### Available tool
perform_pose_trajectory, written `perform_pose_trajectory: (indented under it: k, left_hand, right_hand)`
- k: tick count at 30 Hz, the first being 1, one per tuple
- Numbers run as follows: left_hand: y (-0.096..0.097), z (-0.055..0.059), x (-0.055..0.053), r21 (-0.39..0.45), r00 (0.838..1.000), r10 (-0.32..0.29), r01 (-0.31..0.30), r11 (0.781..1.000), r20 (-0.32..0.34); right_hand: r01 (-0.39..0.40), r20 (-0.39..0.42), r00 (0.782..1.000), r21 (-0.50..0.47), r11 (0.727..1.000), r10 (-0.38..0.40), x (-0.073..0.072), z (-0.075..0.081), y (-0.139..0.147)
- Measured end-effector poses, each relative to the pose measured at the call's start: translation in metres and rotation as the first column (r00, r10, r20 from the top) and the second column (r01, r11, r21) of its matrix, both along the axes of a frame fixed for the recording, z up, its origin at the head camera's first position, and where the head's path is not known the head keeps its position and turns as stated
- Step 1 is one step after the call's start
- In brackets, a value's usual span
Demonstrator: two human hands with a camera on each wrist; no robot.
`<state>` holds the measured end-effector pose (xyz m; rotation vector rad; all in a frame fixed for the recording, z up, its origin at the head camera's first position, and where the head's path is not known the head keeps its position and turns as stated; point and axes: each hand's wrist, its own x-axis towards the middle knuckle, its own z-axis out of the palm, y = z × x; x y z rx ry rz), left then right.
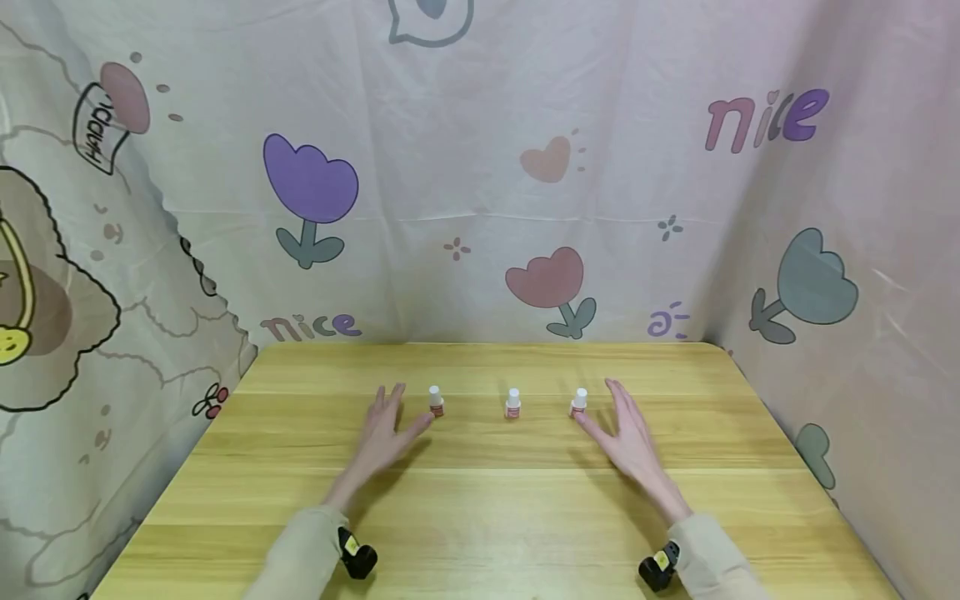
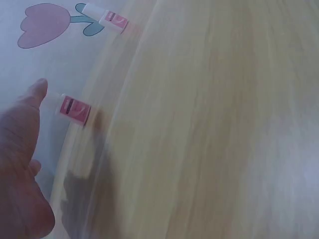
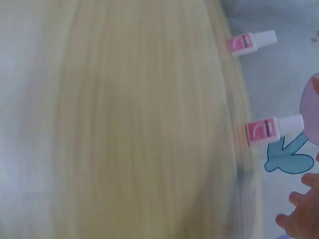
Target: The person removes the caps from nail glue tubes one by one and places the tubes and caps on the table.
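3 bottles (image 1: 513, 408) upright, far side of table (image 1: 465, 517) | left hand (image 1: 385, 437) by left bottle (image 1: 437, 400), right hand (image 1: 632, 437) by right bottle (image 1: 580, 401), fingers wide, holding nothing | thumbs (image 1: 597, 431) look super close, so sloppy nudge could tip one imo

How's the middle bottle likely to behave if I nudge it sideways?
The middle bottle would probably tip if pushed at its white cap, since it stands upright and narrow. It looks small compared with the left hand, so it's likely light.
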<state>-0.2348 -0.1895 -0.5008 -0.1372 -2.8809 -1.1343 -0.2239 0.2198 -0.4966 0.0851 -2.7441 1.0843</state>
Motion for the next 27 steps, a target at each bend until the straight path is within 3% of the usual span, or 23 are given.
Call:
perform_pose_trajectory:
  k: [5,10,14,20,24,27]
  left_hand:
    - [0.012,-0.005,-0.009,0.227,0.999,-0.006,-0.001,0.974,0.031]
    - [0.022,-0.009,-0.016,0.346,1.0,0.011,-0.003,0.938,-0.021]
    - [0.029,-0.011,-0.022,0.404,0.998,0.04,-0.013,0.915,-0.057]
    - [0.033,-0.012,-0.026,0.434,0.994,0.08,-0.04,0.9,-0.073]
    - [0.033,-0.014,-0.026,0.423,0.991,0.101,-0.054,0.904,-0.09]
    - [0.033,-0.015,-0.028,0.422,0.99,0.102,-0.051,0.905,-0.099]
  right_hand:
    - [0.05,-0.016,0.998,-0.208,0.977,-0.054,0.003,0.0,-0.01]
    - [0.063,-0.077,0.992,-0.346,0.936,-0.095,0.005,0.0,-0.02]
    - [0.06,-0.097,0.989,-0.442,0.895,-0.114,0.009,0.004,-0.027]
    - [-0.004,-0.098,0.993,-0.582,0.814,-0.065,0.014,0.007,-0.033]
    - [-0.076,-0.167,0.985,-0.607,0.791,-0.034,0.01,-0.006,-0.034]
    - [-0.092,-0.184,0.983,-0.599,0.796,-0.025,0.01,-0.008,-0.035]
